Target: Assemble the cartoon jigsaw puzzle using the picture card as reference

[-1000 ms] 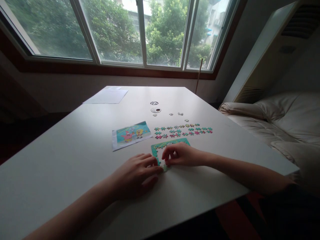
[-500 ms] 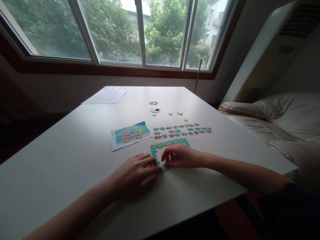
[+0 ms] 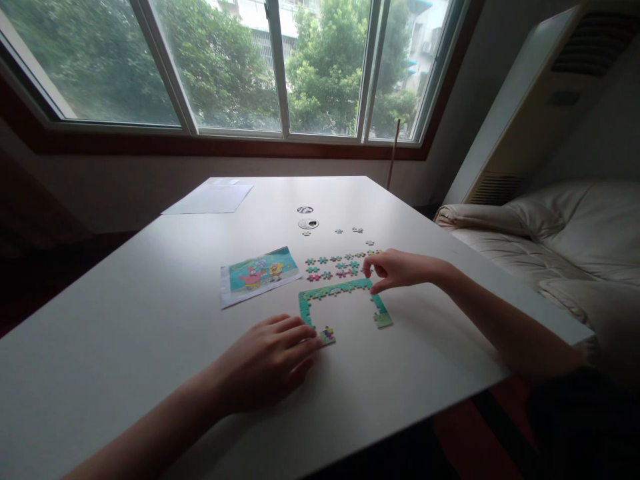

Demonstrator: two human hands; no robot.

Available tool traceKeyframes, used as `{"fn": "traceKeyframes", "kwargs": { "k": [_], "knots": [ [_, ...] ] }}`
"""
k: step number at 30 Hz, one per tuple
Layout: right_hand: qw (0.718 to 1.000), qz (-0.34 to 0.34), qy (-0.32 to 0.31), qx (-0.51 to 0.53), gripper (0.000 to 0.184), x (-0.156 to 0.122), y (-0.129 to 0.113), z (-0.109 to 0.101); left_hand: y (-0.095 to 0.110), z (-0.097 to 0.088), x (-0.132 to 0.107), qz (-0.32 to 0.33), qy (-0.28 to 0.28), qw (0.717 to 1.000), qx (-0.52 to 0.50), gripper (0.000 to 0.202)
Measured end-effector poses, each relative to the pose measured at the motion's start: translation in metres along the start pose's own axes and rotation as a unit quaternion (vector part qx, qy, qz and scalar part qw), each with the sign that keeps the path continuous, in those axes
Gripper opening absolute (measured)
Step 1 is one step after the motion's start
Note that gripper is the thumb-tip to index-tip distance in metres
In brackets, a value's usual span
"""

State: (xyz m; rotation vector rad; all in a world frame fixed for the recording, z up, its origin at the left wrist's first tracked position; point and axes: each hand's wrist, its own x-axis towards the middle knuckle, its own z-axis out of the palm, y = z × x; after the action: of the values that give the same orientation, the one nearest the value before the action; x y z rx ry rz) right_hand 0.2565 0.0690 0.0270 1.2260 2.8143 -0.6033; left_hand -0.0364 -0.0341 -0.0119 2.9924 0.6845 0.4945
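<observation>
A partly joined jigsaw puzzle border [image 3: 306,303] lies on the white table, with its top edge, both sides and two bottom corners showing. My left hand [image 3: 275,353] rests with fingers stretched out on its lower left corner, beside a puzzle piece [image 3: 327,333] with yellow and purple on it. Above the upper right corner is my right hand [image 3: 400,268], thumb and forefinger apart with nothing visible between them. Loose jigsaw pieces [image 3: 343,273] lie in rows beyond the border, the right part of them hidden by my right hand.
A printed cartoon picture [image 3: 260,273] lies left of the pieces. Farther back are two small round items [image 3: 308,224], a few grey-looking pieces [image 3: 357,230] and white paper sheets [image 3: 207,198]. A cream sofa [image 3: 585,240] stands beyond the table's right edge.
My right hand has moved from the lower left corner of the border to its upper right, near the loose rows. My left hand has stayed at the lower left corner.
</observation>
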Motion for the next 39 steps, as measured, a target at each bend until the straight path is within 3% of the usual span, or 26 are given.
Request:
{"fn": "traceKeyframes", "kwargs": {
  "k": [4,8,19,27,39],
  "knots": [
    [0.997,0.046,-0.055,-0.002,0.064,-0.006,0.003,-0.001,0.005,0.003,0.000,0.006,0.001,1.000,-0.011,0.024],
    [0.993,0.063,-0.095,0.001,0.074,-0.006,-0.005,0.005,0.008,0.004,0.001,0.016,-0.015,1.000,-0.023,0.023],
    [0.995,0.058,-0.087,-0.007,0.070,-0.005,-0.014,0.008,0.012,0.000,0.005,0.022,-0.007,1.000,-0.011,0.018],
    [0.994,0.055,-0.096,0.014,0.073,-0.003,-0.011,0.009,0.013,-0.001,0.004,-0.001,-0.038,0.999,-0.036,0.017],
    [0.993,0.054,-0.104,0.031,0.070,-0.003,-0.008,0.010,0.013,-0.002,0.006,-0.002,-0.031,0.999,-0.040,0.014]
  ]
}}
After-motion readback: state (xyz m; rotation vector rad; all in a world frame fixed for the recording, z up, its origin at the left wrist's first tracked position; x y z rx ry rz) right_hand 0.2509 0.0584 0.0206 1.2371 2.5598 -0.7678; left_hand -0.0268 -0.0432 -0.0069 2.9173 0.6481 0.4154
